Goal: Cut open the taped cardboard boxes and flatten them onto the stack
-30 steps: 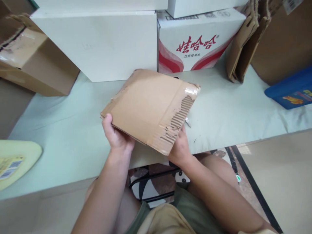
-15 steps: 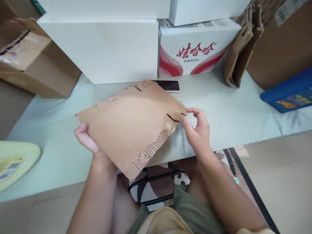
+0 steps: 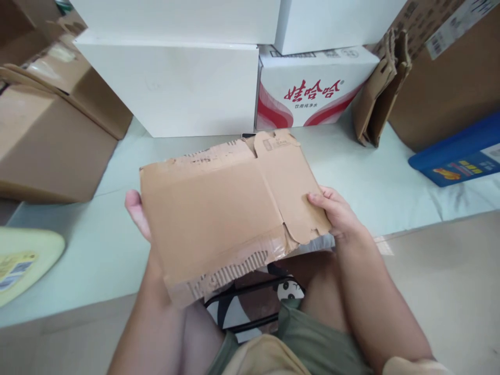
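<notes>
A flattened brown cardboard box [image 3: 211, 208] is held up in front of me, tilted, with torn ragged strips along its far and near edges. My right hand [image 3: 332, 208] grips its right end, thumb on top of the flap and fingers beneath. At the left edge is my left hand [image 3: 137, 213], its thumb showing beside the cardboard and the other fingers hidden under it. Clear tape shines on the near right corner. Behind the cardboard, only a small dark bit of a phone [image 3: 248, 136] shows on the table.
White boxes [image 3: 175, 88] and a white and red carton [image 3: 312, 99] line the back of the table [image 3: 97, 245]. Brown boxes [image 3: 50, 140] stand left, folded cardboard [image 3: 377, 94] and a blue container [image 3: 457, 156] right. A pale yellow bottle [image 3: 27, 260] lies near left.
The flap at the cardboard's right end has opened out flat. My right hand has moved from pinching the corner to gripping that flap. The cardboard now covers most of the phone.
</notes>
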Demonstrator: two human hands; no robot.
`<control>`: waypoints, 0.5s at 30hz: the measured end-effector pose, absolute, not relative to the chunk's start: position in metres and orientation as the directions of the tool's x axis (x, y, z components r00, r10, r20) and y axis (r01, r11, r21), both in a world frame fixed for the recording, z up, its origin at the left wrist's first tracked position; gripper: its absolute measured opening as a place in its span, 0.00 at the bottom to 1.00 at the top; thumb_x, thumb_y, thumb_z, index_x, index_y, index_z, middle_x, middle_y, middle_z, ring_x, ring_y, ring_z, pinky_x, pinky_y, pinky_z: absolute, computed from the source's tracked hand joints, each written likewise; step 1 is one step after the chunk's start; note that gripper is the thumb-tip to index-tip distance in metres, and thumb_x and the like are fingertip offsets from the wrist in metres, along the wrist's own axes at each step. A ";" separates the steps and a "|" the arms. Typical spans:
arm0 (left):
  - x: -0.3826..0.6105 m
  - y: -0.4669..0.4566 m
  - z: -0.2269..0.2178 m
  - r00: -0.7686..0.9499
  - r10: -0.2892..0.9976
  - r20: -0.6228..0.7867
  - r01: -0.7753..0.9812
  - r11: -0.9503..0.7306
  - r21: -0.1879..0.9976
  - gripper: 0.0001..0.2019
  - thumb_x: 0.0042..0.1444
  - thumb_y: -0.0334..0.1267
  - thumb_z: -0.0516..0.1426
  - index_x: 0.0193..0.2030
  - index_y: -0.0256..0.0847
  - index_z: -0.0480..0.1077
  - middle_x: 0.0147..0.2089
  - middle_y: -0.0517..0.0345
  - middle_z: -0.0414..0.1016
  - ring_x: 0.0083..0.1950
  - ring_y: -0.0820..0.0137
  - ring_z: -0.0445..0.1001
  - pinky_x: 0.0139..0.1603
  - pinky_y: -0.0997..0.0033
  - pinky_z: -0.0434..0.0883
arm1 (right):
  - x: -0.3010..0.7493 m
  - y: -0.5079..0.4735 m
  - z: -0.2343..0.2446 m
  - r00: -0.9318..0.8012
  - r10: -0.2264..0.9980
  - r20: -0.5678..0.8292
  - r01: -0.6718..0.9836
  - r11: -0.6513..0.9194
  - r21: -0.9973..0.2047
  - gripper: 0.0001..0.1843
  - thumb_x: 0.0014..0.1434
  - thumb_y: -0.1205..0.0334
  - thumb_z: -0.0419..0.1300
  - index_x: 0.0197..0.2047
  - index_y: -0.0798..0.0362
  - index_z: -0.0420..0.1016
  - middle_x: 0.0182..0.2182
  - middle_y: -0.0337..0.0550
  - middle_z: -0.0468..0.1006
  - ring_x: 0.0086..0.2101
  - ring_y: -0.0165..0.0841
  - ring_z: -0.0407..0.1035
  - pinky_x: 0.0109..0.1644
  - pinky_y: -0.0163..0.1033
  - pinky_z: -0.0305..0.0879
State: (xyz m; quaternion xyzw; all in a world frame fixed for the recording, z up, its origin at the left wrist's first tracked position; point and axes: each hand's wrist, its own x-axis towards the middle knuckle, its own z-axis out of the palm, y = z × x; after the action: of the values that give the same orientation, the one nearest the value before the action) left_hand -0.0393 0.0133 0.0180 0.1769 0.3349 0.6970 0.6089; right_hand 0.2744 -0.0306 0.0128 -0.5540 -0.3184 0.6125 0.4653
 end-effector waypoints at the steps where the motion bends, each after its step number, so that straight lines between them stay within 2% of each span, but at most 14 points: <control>1: -0.042 0.015 0.017 -0.091 0.972 -0.215 -0.730 0.082 0.679 0.32 0.53 0.69 0.60 0.52 0.46 0.79 0.48 0.48 0.85 0.64 0.44 0.78 0.60 0.45 0.78 | 0.273 -0.031 0.013 0.145 0.939 -0.311 -0.222 -0.275 -0.935 0.30 0.38 0.40 0.81 0.37 0.52 0.81 0.30 0.47 0.86 0.31 0.45 0.83 0.34 0.45 0.81; 2: -0.044 0.017 0.015 -0.036 0.973 -0.230 -0.724 0.133 0.677 0.34 0.51 0.71 0.60 0.53 0.46 0.78 0.49 0.46 0.85 0.64 0.43 0.77 0.59 0.44 0.79 | 0.272 -0.032 0.013 0.278 0.938 -0.207 -0.210 -0.151 -0.966 0.28 0.42 0.40 0.79 0.38 0.51 0.81 0.32 0.47 0.86 0.35 0.47 0.84 0.37 0.48 0.83; 3: -0.046 0.019 0.014 -0.062 0.981 -0.186 -0.735 0.081 0.674 0.34 0.51 0.72 0.60 0.54 0.48 0.77 0.53 0.45 0.84 0.64 0.44 0.78 0.55 0.44 0.80 | 0.273 -0.033 0.013 0.424 0.902 -0.079 -0.173 -0.005 -0.985 0.26 0.47 0.39 0.76 0.39 0.50 0.80 0.34 0.47 0.87 0.39 0.48 0.84 0.41 0.51 0.84; 5: -0.049 0.021 0.015 -0.011 0.991 -0.136 -0.749 0.082 0.657 0.33 0.50 0.71 0.60 0.55 0.54 0.75 0.59 0.44 0.82 0.65 0.43 0.77 0.51 0.42 0.80 | 0.280 -0.036 0.015 0.645 0.746 0.168 -0.037 0.250 -0.968 0.20 0.55 0.41 0.70 0.40 0.47 0.79 0.38 0.46 0.86 0.45 0.48 0.84 0.48 0.54 0.84; 7: -0.049 0.021 0.017 0.029 0.993 -0.114 -0.756 0.096 0.648 0.31 0.49 0.70 0.61 0.53 0.56 0.75 0.62 0.44 0.80 0.65 0.41 0.77 0.49 0.40 0.80 | 0.298 -0.043 0.019 0.733 0.613 0.293 0.095 0.335 -0.937 0.15 0.57 0.44 0.68 0.39 0.45 0.77 0.37 0.43 0.84 0.44 0.46 0.83 0.46 0.53 0.84; 9: -0.049 0.019 0.020 0.038 0.993 -0.113 -0.757 0.103 0.646 0.30 0.48 0.69 0.62 0.53 0.57 0.75 0.62 0.43 0.79 0.66 0.40 0.76 0.49 0.39 0.80 | 0.323 -0.055 0.023 0.785 0.526 0.328 0.225 0.251 -0.942 0.13 0.55 0.47 0.69 0.35 0.43 0.74 0.33 0.40 0.80 0.33 0.42 0.81 0.34 0.49 0.80; 11: -0.051 0.017 0.022 0.035 0.993 -0.111 -0.761 0.098 0.641 0.29 0.48 0.69 0.62 0.53 0.57 0.75 0.62 0.43 0.78 0.65 0.40 0.77 0.49 0.38 0.80 | 0.351 -0.069 0.028 0.837 0.380 0.394 0.392 0.086 -0.916 0.12 0.57 0.48 0.68 0.31 0.42 0.71 0.26 0.39 0.75 0.22 0.38 0.72 0.23 0.48 0.73; 13: -0.053 0.015 0.022 0.035 0.993 -0.110 -0.768 0.097 0.634 0.29 0.49 0.69 0.62 0.53 0.57 0.75 0.62 0.43 0.78 0.64 0.40 0.77 0.50 0.36 0.80 | 0.378 -0.078 0.036 0.837 0.308 0.452 0.484 -0.031 -0.875 0.15 0.59 0.50 0.66 0.25 0.41 0.69 0.21 0.39 0.69 0.18 0.37 0.65 0.22 0.51 0.71; 15: -0.055 0.016 0.022 0.041 0.993 -0.107 -0.774 0.099 0.625 0.29 0.49 0.68 0.62 0.53 0.57 0.75 0.62 0.43 0.78 0.63 0.41 0.78 0.49 0.36 0.80 | 0.404 -0.077 0.047 0.822 0.315 0.474 0.537 -0.152 -0.830 0.19 0.60 0.53 0.65 0.20 0.41 0.69 0.18 0.41 0.67 0.18 0.38 0.66 0.25 0.53 0.71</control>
State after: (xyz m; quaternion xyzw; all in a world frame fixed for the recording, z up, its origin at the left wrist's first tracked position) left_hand -0.0547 0.0155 0.0225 0.2050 0.2671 0.6390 0.6916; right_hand 0.4039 -0.0767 0.0472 -0.7531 -0.2828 -0.0944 0.5865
